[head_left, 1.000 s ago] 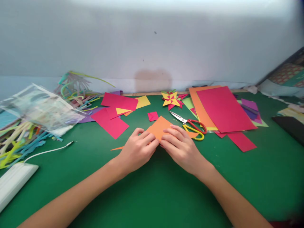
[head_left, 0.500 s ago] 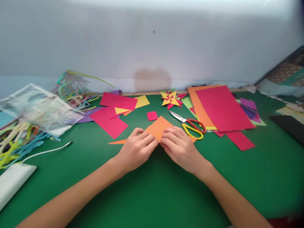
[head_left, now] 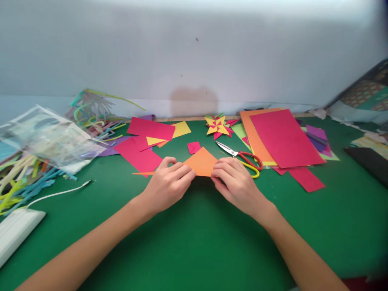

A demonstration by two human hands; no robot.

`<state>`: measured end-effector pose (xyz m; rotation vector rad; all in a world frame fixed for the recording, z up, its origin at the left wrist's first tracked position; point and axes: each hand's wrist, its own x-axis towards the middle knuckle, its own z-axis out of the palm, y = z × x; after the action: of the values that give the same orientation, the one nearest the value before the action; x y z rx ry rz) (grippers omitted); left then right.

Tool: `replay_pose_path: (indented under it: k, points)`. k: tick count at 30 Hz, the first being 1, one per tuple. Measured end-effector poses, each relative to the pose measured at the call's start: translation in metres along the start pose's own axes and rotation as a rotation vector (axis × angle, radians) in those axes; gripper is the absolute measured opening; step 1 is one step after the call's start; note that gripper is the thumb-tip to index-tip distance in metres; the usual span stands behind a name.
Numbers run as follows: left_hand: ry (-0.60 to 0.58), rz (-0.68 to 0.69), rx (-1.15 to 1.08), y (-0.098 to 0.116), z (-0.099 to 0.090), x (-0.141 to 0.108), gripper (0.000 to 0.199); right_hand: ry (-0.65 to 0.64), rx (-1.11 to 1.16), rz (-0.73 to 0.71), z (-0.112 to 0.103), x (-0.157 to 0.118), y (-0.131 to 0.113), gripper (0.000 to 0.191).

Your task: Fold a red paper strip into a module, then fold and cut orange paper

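Left hand (head_left: 171, 182) and right hand (head_left: 238, 181) pinch orange sheet (head_left: 200, 163) by near edge.
Sheet spans between them above table (head_left: 194, 246), near scissors (head_left: 233, 153). Step judged: creasing a fold; next move calls for even pressure along that edge.

Checked for text: nil legible.
Cannot read any lettering, number, brand or sign on orange paper (head_left: 201, 163), scissors (head_left: 233, 152), white block (head_left: 21, 230) or clear plastic sleeve (head_left: 50, 135).
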<state>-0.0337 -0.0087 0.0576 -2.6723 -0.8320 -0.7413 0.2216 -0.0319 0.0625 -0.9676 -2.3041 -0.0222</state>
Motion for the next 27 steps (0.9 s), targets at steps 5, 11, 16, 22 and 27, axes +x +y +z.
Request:
replay_pose_path:
  k: [5, 11, 16, 22, 27]
  points:
    - [0.034, -0.011, 0.000, -0.010, -0.006, 0.001, 0.011, 0.039, -0.009, 0.012, -0.007, -0.002, 0.009, 0.016]
    - [0.064, -0.034, -0.022, -0.018, -0.007, -0.001, 0.011, 0.095, -0.016, 0.032, -0.015, -0.003, 0.015, 0.017]
    - [0.076, -0.052, -0.029, -0.022, -0.007, -0.001, 0.012, 0.114, -0.016, 0.048, -0.020, -0.004, 0.019, 0.019]
    - [0.082, -0.075, -0.057, -0.023, -0.006, -0.001, 0.012, 0.127, 0.014, 0.066, -0.025, -0.006, 0.025, 0.020]
    - [0.094, -0.076, -0.059, -0.025, -0.004, -0.002, 0.012, 0.129, 0.052, 0.102, -0.027, -0.007, 0.027, 0.018]
